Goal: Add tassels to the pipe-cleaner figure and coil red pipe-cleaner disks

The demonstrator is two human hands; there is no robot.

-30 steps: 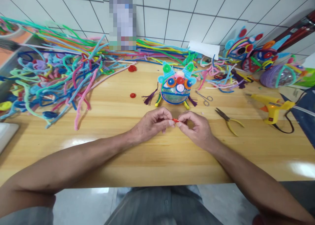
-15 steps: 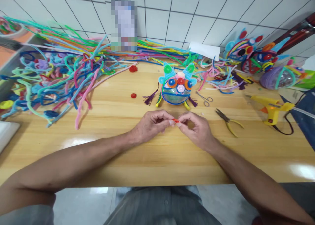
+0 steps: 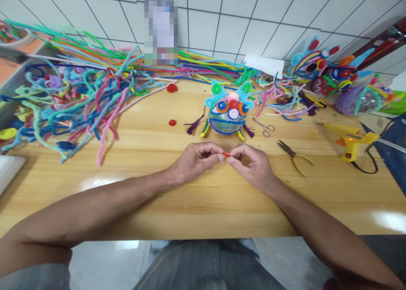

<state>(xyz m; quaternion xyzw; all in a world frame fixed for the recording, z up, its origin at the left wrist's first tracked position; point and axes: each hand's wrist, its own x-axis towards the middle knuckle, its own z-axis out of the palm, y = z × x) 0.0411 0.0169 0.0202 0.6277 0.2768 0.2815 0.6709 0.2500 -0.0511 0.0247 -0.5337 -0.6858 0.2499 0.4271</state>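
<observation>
Between my fingertips is a small piece of red pipe cleaner [image 3: 226,154], mostly covered by the fingers. My left hand [image 3: 199,161] pinches its left end, and my right hand [image 3: 252,165] pinches the right end. Both hands are closed, just above the wooden table. Beyond them stands a colourful animal-head figure [image 3: 227,112] with blue ears, coiled eyes, a clear body and purple tassels. Two red coils lie to its left: a larger one [image 3: 171,88] farther back and a smaller one [image 3: 172,122] nearer.
Small scissors [image 3: 265,128], yellow-handled pliers [image 3: 295,156] and a yellow glue gun [image 3: 350,141] lie on the right. A heap of pipe cleaners [image 3: 85,99] covers the left side. More finished figures [image 3: 361,99] stand at the back right, by the tiled wall [image 3: 234,23].
</observation>
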